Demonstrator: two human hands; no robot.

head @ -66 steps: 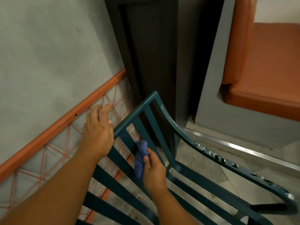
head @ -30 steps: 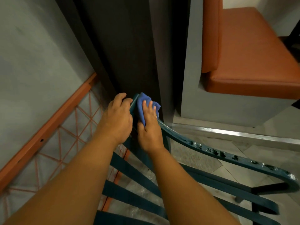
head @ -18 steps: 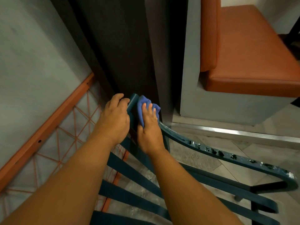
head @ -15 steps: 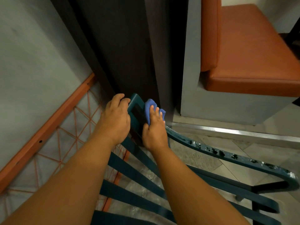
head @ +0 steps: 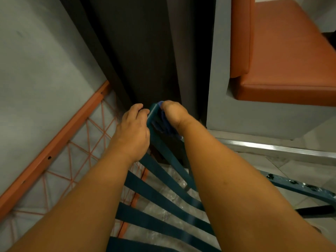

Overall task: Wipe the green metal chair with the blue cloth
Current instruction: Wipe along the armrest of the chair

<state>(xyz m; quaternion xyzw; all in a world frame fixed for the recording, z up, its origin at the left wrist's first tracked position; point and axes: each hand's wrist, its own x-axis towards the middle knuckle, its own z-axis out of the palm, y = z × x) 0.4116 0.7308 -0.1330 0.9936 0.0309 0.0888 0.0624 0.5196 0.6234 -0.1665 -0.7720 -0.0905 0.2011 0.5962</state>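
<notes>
Chair: green metal chair (head: 160,180) sits low in my view, its top corner against the dark panel (head: 145,51).
Cloth: blue cloth (head: 166,124) is bunched at that corner, touching the frame.
Right hand: my right hand (head: 174,113) curls its fingers over the cloth, gripping it on the frame.
Left hand: my left hand (head: 133,128) grips the frame's outer edge, fingers curled together.
Beside: orange bench cushion (head: 283,57) right, orange rail (head: 54,148) left.
</notes>
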